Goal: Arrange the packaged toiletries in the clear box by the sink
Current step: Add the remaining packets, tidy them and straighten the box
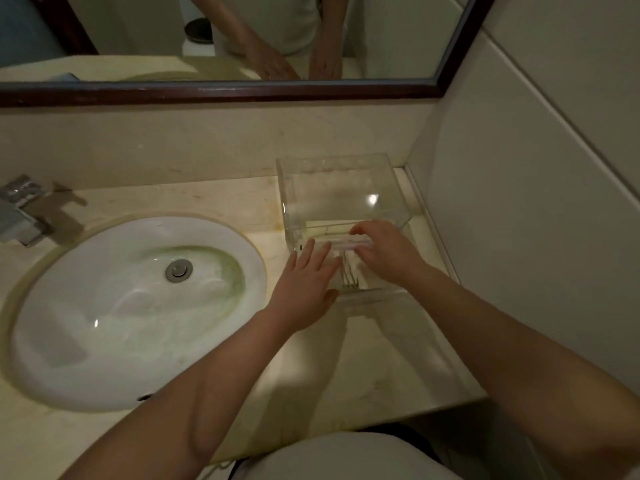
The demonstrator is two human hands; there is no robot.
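Observation:
A clear plastic box [341, 181] stands on the beige counter right of the sink, tight to the tiled wall. Both my hands are in its near part. My right hand [384, 249] holds a long white packaged toiletry [343, 243], which lies crosswise in the box. My left hand [306, 275] lies flat with fingers spread, its fingertips touching the left end of that package. Thin dark lines show through the box's near wall below my hands; I cannot tell what they are.
A white oval sink [135, 306] with a metal drain [179, 270] fills the counter's left. A chrome tap [20, 209] sits at far left. A dark-framed mirror [221, 90] runs above the backsplash. The tiled wall [536, 202] closes the right side.

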